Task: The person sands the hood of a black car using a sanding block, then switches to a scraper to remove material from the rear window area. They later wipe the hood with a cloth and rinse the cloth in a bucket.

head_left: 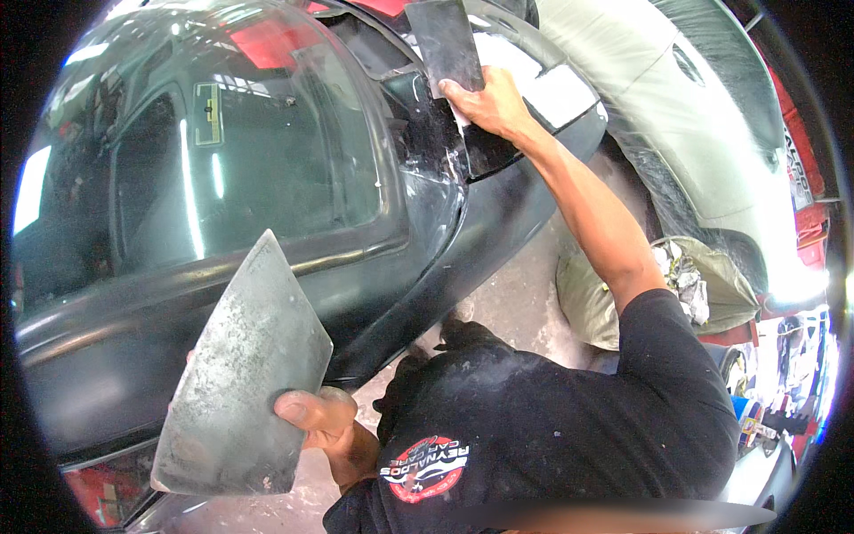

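Observation:
My left hand (331,429) is closed on a grey, four-sided flat metal plate (245,374), its thumb across the plate's face and its other fingers mostly hidden behind. The plate is held up in front of the dark car's side (311,303). Farther off, my right hand (494,107) grips the lower end of a dark rectangular flat sheet (443,44), with the thumb on top. That sheet is over the car's corner, beside a glossy black panel (489,147); whether it touches the bodywork I cannot tell.
The car's large curved window (267,169) fills the upper left. At the upper right stands a pale vehicle under thin sheeting (658,107). An olive bag with crumpled waste (689,285) sits on the concrete floor (520,298) at my right.

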Tool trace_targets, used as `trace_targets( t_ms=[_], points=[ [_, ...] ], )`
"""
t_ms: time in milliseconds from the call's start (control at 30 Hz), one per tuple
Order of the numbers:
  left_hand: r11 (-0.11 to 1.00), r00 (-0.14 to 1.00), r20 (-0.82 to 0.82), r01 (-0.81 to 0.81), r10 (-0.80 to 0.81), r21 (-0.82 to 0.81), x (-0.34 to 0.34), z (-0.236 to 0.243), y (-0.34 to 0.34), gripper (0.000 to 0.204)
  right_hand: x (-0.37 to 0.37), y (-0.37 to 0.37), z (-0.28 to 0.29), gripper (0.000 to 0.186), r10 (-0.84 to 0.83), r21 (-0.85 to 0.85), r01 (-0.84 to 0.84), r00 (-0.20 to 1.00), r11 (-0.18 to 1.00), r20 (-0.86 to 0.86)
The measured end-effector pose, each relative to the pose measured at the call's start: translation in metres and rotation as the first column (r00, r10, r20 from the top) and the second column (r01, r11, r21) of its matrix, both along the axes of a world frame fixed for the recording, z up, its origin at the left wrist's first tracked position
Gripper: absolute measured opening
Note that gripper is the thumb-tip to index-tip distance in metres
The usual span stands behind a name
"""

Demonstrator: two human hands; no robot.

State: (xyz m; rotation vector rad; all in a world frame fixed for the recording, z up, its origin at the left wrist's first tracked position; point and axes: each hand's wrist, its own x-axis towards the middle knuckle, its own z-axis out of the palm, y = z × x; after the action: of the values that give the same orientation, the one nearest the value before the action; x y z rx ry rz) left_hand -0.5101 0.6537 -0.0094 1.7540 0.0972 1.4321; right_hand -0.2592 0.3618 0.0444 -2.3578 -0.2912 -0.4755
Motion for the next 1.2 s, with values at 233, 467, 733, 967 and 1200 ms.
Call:
trace_targets(
  t_ms=[233,467,733,967,1200],
  points=[
    [1.0,0.997,0.079,-0.005,0.006,-0.008,0.005,-0.001,-0.001,0.062,-0.023,0.006,0.003,0.034,-0.081,-0.022,0.081,0.997,0.997,-0.004],
    [0.996,0.999,-0.013,-0.049,0.051,0.073,0.001,0.022,-0.011,0.058,-0.053,0.014,0.005,0.034,-0.1,0.001,0.1,0.995,0.995,0.021],
    [0.959,0.964,-0.262,0.041,0.036,0.282,-0.009,0.028,-0.003,0.058,-0.062,0.013,-0.006,0.038,-0.136,0.061,0.134,0.991,0.989,0.019],
    [0.667,0.85,-0.117,-0.31,0.514,0.677,-0.014,0.012,0.012,0.059,-0.053,0.013,-0.004,0.031,-0.081,0.134,0.076,0.996,0.988,0.032],
    [0.833,0.876,-0.128,-0.385,0.465,0.397,-0.012,0.001,0.008,0.063,-0.027,0.011,-0.001,0.035,-0.125,-0.02,0.125,0.992,0.992,-0.008]
  ],
)
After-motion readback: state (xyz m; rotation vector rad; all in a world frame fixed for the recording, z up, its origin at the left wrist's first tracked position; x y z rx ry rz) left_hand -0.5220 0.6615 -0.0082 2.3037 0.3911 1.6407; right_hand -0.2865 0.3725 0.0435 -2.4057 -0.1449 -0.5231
